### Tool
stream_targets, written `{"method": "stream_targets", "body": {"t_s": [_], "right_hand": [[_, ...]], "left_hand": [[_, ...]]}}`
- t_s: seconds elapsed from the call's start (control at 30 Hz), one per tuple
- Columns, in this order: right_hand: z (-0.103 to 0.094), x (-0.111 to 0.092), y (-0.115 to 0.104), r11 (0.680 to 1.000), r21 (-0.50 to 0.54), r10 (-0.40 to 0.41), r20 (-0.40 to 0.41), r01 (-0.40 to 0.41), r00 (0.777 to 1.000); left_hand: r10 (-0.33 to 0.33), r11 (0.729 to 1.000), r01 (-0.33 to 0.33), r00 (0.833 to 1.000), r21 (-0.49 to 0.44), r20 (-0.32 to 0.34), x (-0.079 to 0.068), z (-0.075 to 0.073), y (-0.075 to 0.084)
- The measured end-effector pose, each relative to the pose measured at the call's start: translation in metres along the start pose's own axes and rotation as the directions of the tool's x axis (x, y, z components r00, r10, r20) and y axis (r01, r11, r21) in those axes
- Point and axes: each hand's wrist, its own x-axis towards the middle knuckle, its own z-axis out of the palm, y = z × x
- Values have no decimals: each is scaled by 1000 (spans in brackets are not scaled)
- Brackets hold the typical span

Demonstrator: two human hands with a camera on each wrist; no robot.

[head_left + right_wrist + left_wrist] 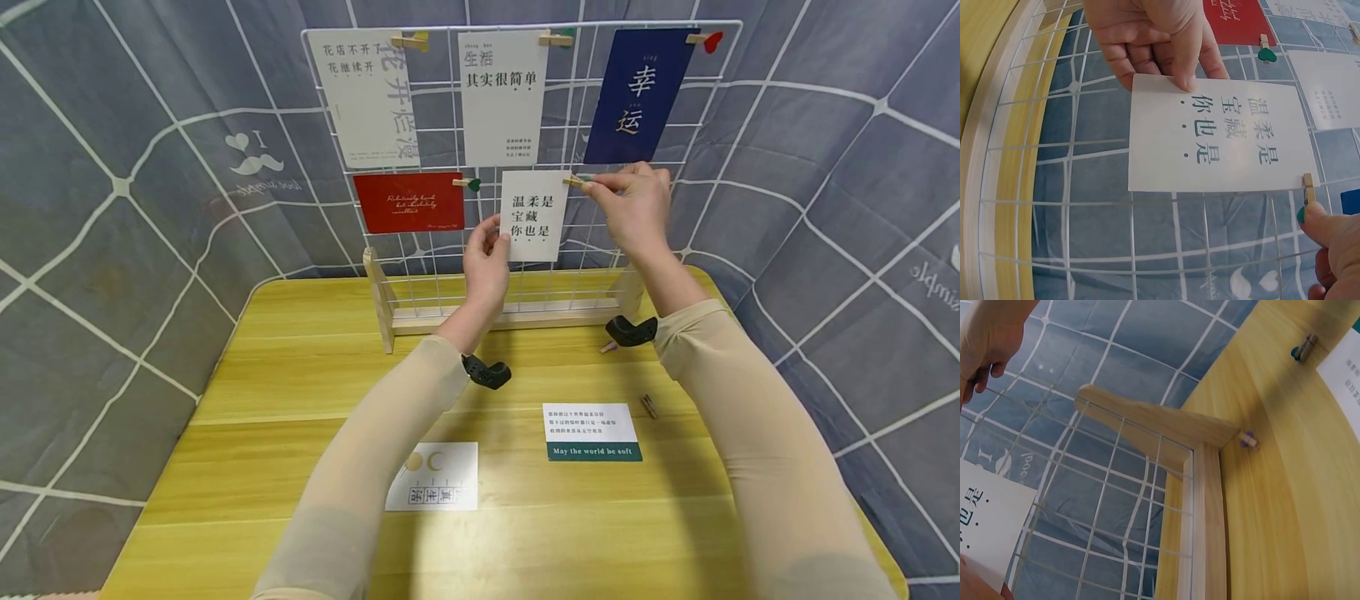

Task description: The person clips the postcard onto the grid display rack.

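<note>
A white card with dark lettering stands upright against the white wire grid, in the lower middle of it. My left hand pinches the card's left edge, thumb in front and fingers behind. With thumb and fingertips my right hand pinches a small wooden clothespin at the card's upper right corner; a teal piece of it shows beside the thumb. The clothespin's tip overlaps the card's edge in the right wrist view.
Clothespins hold a red card, two white cards and a blue card on the grid. A wooden base supports it. On the table lie a green-and-white card, a moon card and clothespins.
</note>
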Motion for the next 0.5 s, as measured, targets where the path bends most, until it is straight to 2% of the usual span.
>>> {"method": "stream_targets", "body": {"t_s": [0.2,0.5], "right_hand": [[2,0,-2,999,42,22,-4,-22,1000],[5,0,-3,999,33,24,-15,-24,1000]], "left_hand": [[-7,1000,7,1000,19,-18,-2,2,0],[2,1000,-2,999,11,-41,-2,6,2]]}}
